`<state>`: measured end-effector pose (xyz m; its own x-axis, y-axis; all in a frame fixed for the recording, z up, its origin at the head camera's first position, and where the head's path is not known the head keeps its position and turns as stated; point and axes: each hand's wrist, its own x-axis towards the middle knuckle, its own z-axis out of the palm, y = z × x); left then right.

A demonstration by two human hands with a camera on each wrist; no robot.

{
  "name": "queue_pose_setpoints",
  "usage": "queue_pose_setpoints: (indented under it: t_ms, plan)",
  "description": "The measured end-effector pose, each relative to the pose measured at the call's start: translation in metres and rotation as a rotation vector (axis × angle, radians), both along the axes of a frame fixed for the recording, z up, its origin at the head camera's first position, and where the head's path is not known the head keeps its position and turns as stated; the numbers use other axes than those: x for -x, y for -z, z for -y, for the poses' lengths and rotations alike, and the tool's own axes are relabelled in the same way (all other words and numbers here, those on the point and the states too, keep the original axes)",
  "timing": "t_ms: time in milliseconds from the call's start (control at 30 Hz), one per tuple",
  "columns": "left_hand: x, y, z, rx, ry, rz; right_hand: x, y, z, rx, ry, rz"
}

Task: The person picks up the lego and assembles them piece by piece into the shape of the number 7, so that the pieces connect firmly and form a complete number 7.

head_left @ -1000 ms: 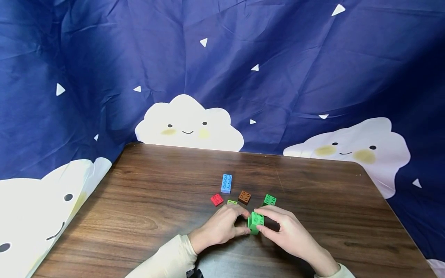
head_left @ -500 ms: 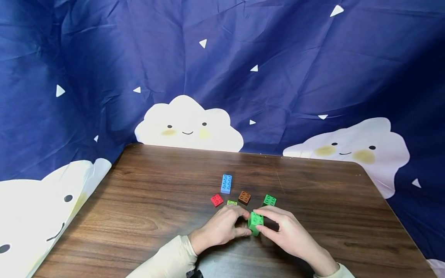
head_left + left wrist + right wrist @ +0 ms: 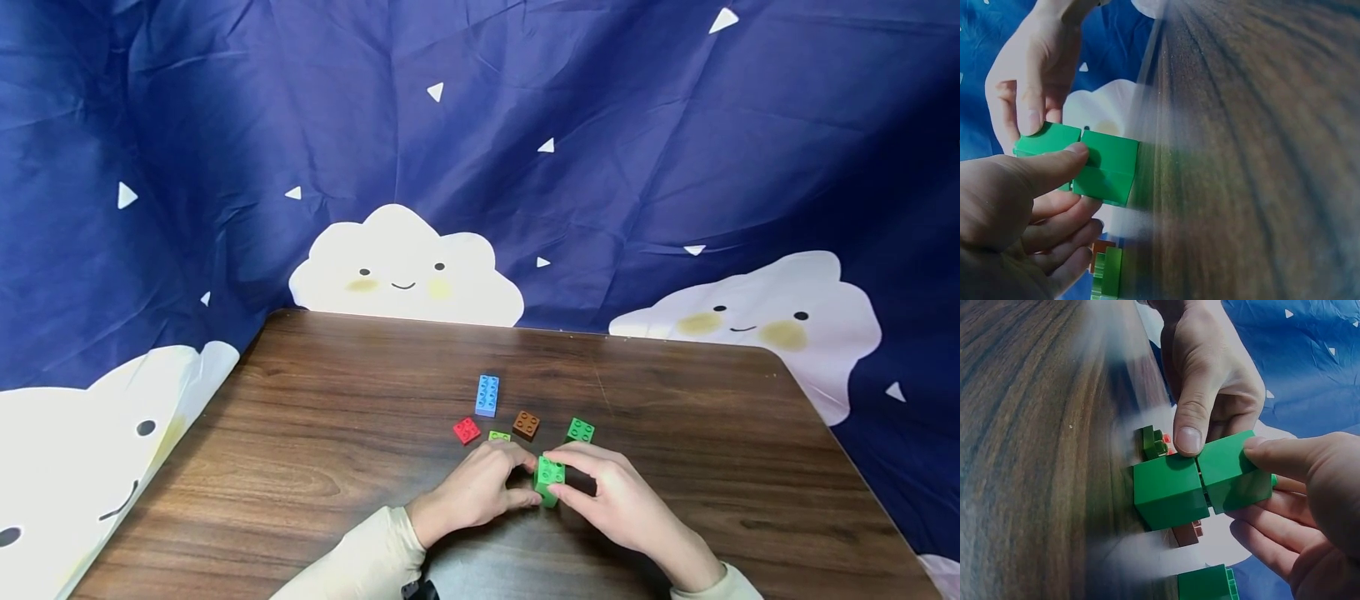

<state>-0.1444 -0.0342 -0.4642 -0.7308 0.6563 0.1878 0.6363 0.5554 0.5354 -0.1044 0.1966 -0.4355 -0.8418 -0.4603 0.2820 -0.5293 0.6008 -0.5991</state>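
Note:
Two bright green building bricks stand one above the other, with a thin gap visible between them in both wrist views. My left hand point(image 3: 480, 487) pinches the lower brick point(image 3: 1169, 492) between thumb and fingers, its thumb tip near the seam. From the other side, my right hand point(image 3: 622, 500) grips the upper brick point(image 3: 1235, 478) by thumb and fingers. In the head view the studded top of the upper brick point(image 3: 551, 469) faces up, and fingers partly cover the lower one. The lower brick is close to the tabletop; I cannot tell whether it touches.
Beyond the hands lie a blue brick point(image 3: 487, 395), a flat red brick point(image 3: 467, 430), a brown brick point(image 3: 527, 424) and a darker green brick point(image 3: 581, 430). A lime brick point(image 3: 498, 436) is partly hidden behind the left hand. The wooden table point(image 3: 360, 367) ends at a cloud-print curtain point(image 3: 480, 167).
The upper green brick has shifted slightly left with the right hand and sits more squarely over the lower one. The left hand and loose bricks have stayed in place.

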Motion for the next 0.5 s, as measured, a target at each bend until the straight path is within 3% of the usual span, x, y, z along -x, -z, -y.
queue_pose_setpoints:
  t_ms: [500]
  plan:
    - [0.0,0.0011,0.0004,0.002,0.0,-0.003,0.0015,0.0035,-0.001,0.04,0.019,0.054]
